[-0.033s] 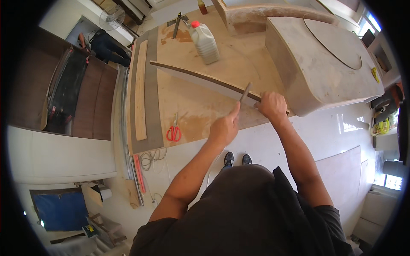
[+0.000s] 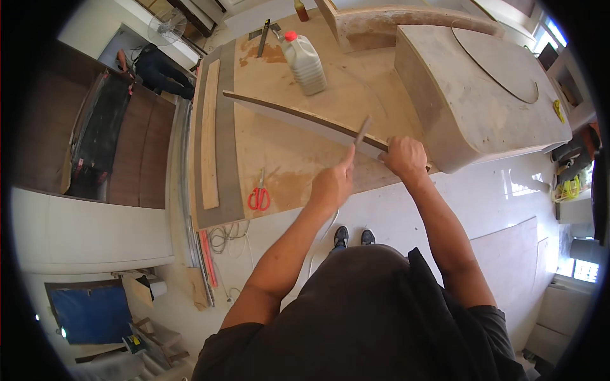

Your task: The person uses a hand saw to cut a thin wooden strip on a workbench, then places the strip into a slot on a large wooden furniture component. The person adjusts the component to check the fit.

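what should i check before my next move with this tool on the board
1. Board steadied: ok, the right hand grips the board near its right end.
2. Tool in hand: ok, the left hand holds the flat tool, slanted across the board's edge.
3. Tool touching the edge: cannot tell, contact isn't clear from this view.
4. Scissors out of the way: ok, the red scissors lie on the table, apart from both hands.
5. Jug closed: ok, the jug stands upright, red cap on.
6. Floor free of cable: not ok, loose cable lies left of the shoes.
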A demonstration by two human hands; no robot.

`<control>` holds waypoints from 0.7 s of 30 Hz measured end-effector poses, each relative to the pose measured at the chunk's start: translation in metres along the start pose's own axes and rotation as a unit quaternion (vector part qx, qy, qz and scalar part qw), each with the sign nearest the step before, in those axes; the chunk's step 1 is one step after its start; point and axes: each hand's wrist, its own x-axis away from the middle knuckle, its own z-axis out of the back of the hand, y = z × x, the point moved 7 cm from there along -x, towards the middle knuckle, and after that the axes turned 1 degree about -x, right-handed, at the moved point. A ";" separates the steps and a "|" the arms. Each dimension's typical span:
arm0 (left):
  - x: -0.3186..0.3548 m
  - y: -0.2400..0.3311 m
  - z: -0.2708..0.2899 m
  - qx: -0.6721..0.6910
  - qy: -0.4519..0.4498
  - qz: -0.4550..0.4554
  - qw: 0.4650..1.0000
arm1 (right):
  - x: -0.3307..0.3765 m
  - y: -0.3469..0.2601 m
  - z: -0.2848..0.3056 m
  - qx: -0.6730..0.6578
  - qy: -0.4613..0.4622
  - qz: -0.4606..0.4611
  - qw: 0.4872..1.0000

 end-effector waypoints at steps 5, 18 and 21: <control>-0.058 -0.009 0.026 0.000 0.042 0.003 0.999 | 0.004 -0.008 0.001 0.026 0.010 0.024 0.999; -0.076 -0.039 0.037 0.055 0.063 0.066 0.994 | 0.005 -0.008 0.002 0.009 0.000 0.020 1.000; -0.045 -0.024 0.026 0.011 0.029 0.049 0.998 | 0.007 -0.005 0.004 -0.002 0.001 0.018 1.000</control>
